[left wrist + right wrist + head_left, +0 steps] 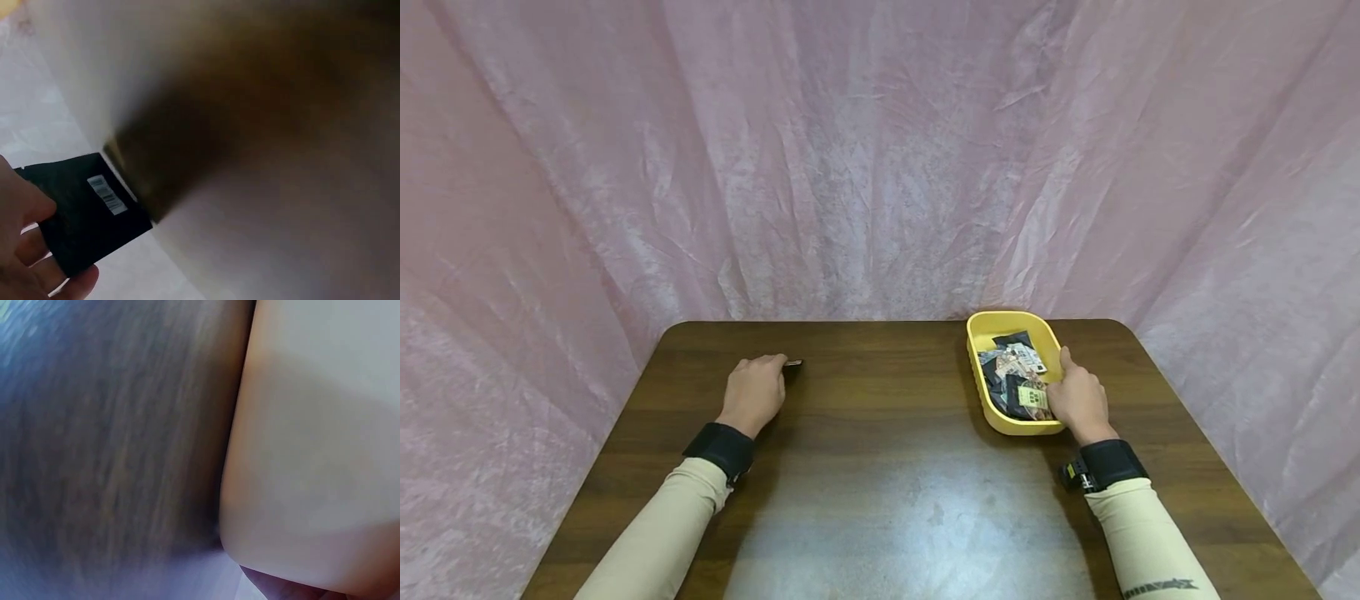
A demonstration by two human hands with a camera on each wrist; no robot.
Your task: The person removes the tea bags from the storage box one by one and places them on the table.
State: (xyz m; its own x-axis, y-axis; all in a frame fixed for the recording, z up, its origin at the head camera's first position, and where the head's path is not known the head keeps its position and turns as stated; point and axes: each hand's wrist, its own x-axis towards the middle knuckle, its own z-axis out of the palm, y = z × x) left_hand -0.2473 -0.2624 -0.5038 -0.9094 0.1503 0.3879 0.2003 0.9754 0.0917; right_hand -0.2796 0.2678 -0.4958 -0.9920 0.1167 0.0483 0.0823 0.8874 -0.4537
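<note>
My left hand (754, 393) is over the left part of the table, pinching a small flat black packet (94, 212) between thumb and fingers. A white barcode label (107, 195) shows on the packet's face in the left wrist view; in the head view only its dark edge sticks out past the fingers. On the right, my right hand (1081, 402) grips the right side of a yellow plastic basket (1026, 427). Inside the basket lie several small packets (1017, 360), among them a black one with a pale yellow-green label (1032, 397). The basket's side wall (312, 444) fills much of the right wrist view.
Both hands work over a brown wooden table (880, 467) with rounded far corners. Pink velvety curtain (865, 167) hangs right behind the table's far edge and along both sides. The basket stands near the far right corner.
</note>
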